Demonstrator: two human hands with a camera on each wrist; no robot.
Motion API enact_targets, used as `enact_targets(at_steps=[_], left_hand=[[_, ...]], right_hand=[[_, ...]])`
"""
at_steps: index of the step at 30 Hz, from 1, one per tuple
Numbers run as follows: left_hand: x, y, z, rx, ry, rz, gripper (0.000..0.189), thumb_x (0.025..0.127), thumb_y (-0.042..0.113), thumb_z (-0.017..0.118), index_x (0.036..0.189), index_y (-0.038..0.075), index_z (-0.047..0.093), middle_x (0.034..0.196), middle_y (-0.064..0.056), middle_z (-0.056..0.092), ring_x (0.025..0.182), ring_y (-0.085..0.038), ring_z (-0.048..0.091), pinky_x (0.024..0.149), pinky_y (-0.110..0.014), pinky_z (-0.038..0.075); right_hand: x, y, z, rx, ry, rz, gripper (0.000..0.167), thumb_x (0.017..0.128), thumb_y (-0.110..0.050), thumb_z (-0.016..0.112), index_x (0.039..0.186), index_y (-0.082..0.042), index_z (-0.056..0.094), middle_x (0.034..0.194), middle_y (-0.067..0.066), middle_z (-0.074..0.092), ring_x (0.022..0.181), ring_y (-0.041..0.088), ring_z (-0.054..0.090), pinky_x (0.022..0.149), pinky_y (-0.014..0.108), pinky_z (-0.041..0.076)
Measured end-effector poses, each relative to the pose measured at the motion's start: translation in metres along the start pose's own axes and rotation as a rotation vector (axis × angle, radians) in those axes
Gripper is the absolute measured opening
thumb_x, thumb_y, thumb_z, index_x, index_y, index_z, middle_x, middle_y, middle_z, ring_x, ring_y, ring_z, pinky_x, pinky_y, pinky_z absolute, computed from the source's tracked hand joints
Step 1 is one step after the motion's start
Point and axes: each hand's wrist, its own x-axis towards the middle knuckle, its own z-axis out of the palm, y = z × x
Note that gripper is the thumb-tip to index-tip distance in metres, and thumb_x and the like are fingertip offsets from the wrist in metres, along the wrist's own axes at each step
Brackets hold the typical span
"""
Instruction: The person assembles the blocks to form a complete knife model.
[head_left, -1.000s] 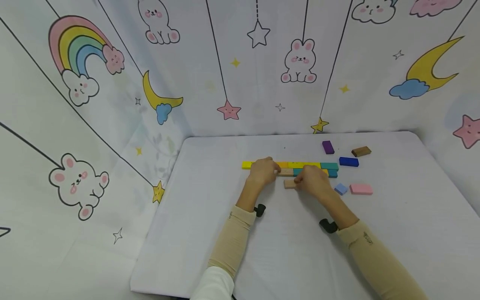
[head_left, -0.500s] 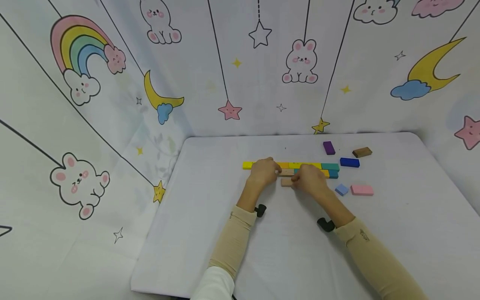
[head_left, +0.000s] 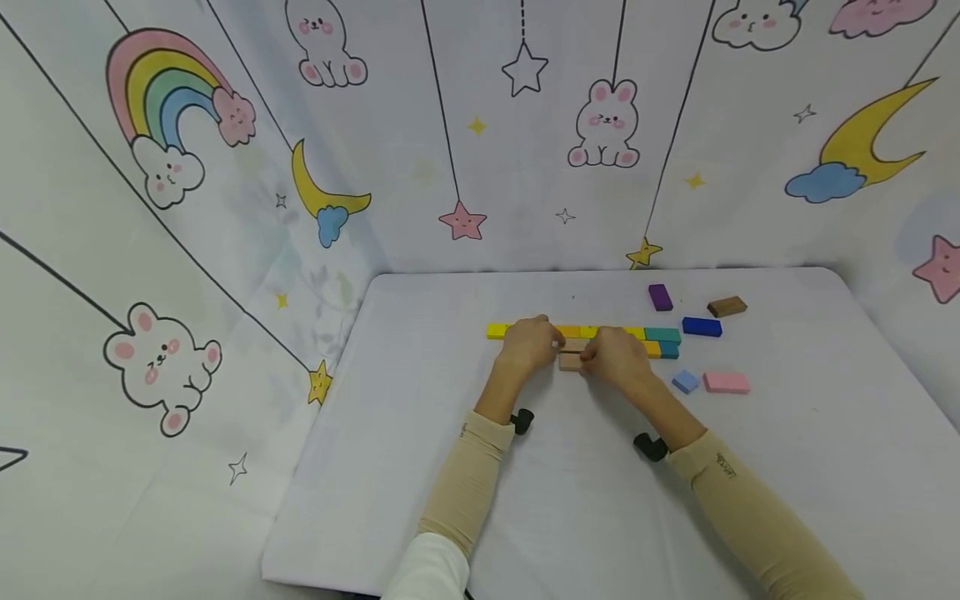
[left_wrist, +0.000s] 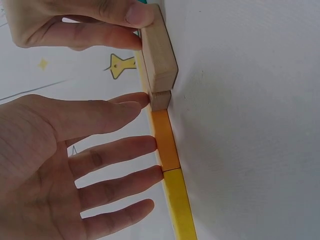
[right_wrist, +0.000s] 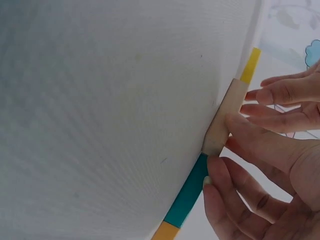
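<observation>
My right hand (head_left: 618,357) pinches a plain wooden block (head_left: 570,362) between thumb and fingers. The block is just in front of the long double row of coloured blocks, near another plain wooden block (left_wrist: 160,101) in that row. My left hand (head_left: 531,343) is at the left part of the row, its fingers fairly straight. In the left wrist view, its fingertips touch or nearly touch the wooden block and an orange block (left_wrist: 165,140), with a yellow block (left_wrist: 180,202) beyond. A teal block (right_wrist: 187,192) lies by the right hand's lower fingers. The hands partly hide the rows.
To the right lie a small light-blue block (head_left: 686,382), a pink block (head_left: 726,383), a dark-blue block (head_left: 702,327), a brown block (head_left: 727,307) and a purple block (head_left: 660,297). A patterned curtain (head_left: 420,100) stands behind the white table (head_left: 420,500).
My right hand has moved left and slightly away from me, bringing the wooden block closer to the row. The left hand stays nearly in place.
</observation>
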Motion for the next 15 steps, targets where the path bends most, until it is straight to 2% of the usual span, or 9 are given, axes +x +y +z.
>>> enact_targets(at_steps=[3, 10, 15], left_hand=[[0.0003, -0.0002, -0.0001, -0.001, 0.0, -0.002, 0.025, 0.102, 0.026, 0.067, 0.124, 0.032, 0.079, 0.122, 0.002, 0.069, 0.104, -0.02, 0.068, 0.087, -0.036, 0.059], [0.0033, -0.0009, 0.0022, 0.015, -0.009, 0.009, 0.025, 0.104, 0.027, 0.064, 0.124, 0.033, 0.078, 0.122, 0.002, 0.069, 0.106, -0.02, 0.069, 0.087, -0.036, 0.059], [0.0037, -0.0022, 0.0032, 0.01, 0.0, 0.009, 0.025, 0.103, 0.026, 0.065, 0.124, 0.033, 0.079, 0.122, 0.002, 0.069, 0.105, -0.02, 0.069, 0.086, -0.036, 0.059]], right_hand=[[0.0011, 0.0004, -0.0008, 0.013, 0.005, -0.006, 0.022, 0.084, -0.016, 0.089, 0.104, -0.008, 0.084, 0.11, 0.013, 0.078, 0.104, 0.032, 0.068, 0.095, 0.052, 0.054], [0.0037, 0.006, 0.0001, 0.012, 0.033, -0.03, 0.022, 0.083, -0.021, 0.091, 0.101, -0.011, 0.085, 0.107, 0.011, 0.076, 0.099, 0.03, 0.068, 0.085, 0.047, 0.056], [0.0049, 0.0071, 0.0009, 0.018, 0.052, -0.045, 0.021, 0.082, -0.021, 0.092, 0.098, -0.011, 0.085, 0.104, 0.01, 0.077, 0.099, 0.031, 0.068, 0.086, 0.048, 0.056]])
